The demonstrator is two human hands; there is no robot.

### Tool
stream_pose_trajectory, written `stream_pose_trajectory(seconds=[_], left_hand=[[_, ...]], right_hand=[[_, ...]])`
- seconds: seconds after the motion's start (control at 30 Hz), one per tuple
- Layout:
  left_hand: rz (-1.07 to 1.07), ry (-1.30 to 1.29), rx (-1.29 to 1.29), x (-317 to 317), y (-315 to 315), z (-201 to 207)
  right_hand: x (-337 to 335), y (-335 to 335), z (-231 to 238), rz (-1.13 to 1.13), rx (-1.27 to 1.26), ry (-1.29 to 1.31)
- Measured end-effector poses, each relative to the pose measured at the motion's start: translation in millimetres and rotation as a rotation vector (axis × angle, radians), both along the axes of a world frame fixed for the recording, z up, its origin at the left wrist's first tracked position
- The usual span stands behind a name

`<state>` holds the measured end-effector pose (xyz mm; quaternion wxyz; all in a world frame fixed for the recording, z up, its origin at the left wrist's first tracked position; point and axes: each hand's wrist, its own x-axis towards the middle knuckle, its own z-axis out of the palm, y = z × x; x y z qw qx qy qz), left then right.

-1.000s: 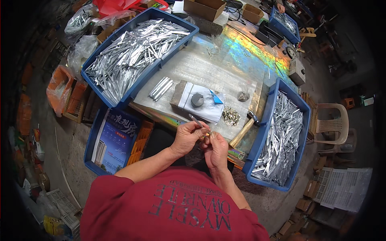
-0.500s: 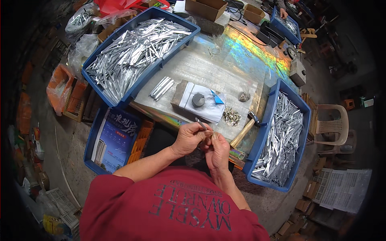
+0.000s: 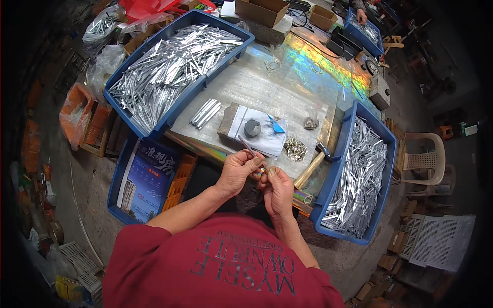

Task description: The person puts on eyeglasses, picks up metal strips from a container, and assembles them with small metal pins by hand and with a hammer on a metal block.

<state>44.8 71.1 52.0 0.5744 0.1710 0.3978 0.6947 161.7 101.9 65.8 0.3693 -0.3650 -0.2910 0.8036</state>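
My left hand (image 3: 237,172) is closed around a thin metal bar (image 3: 246,146), whose far end sticks up past the fingers. Beside it, my right hand (image 3: 278,186) pinches something small at the bar's near end; the fingers mostly hide it. Just beyond the hands is a block covered with white paper (image 3: 266,145), carrying a dark round piece (image 3: 252,128) and a blue scrap (image 3: 276,124). A heap of small brass-coloured parts (image 3: 296,149) lies to its right, near a hammer (image 3: 308,172) with a wooden handle. Several silver bars (image 3: 205,114) rest together left of the block.
Blue bins full of silver bars stand at the far left (image 3: 159,134) and right (image 3: 334,185) of the worktable (image 3: 257,77). A lower blue crate (image 3: 115,203) sits left. A plastic chair (image 3: 423,154) is at right. Another person's hand (image 3: 362,17) reaches into a far bin.
The bar in my left hand has tilted more upright, showing more of its length. My left hand has shifted slightly left and up; the right hand stays close beside it.
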Motion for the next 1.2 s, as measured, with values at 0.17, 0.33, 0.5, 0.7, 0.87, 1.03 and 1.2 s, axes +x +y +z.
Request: stream_pose_trajectory(seconds=[0.17, 0.33, 0.5, 0.7, 0.87, 1.03, 1.2], left_hand=[[-0.004, 0.027, -0.012, 0.0, -0.6, 0.7], [0.020, 0.052, 0.015, 3.0, -2.2, -0.9], [0.050, 0.153, -0.009, -2.9, -0.9, 3.6], [0.212, 0.411, 0.019, -37.9, 24.1, -4.4], [0.274, 0.593, 0.044, -51.7, 45.6, -10.0], [0.249, 0.692, -0.027, -52.7, 49.2, -2.4], [0.259, 0.722, -0.025, -50.7, 50.5, -1.4]], right_hand=[[-3.6, -0.2, -3.2, -0.009, 0.049, 0.006], [-8.3, -1.7, -4.1, -0.032, 0.060, 0.042], [-9.6, 0.5, -6.4, 0.010, 0.100, -0.038], [-5.5, 0.2, -7.1, 0.016, 0.090, -0.068], [1.0, -1.8, -15.0, 0.037, 0.037, -0.053], [3.1, -3.6, -16.2, 0.033, 0.021, -0.040], [3.6, -4.2, -17.9, 0.028, 0.023, -0.081]])
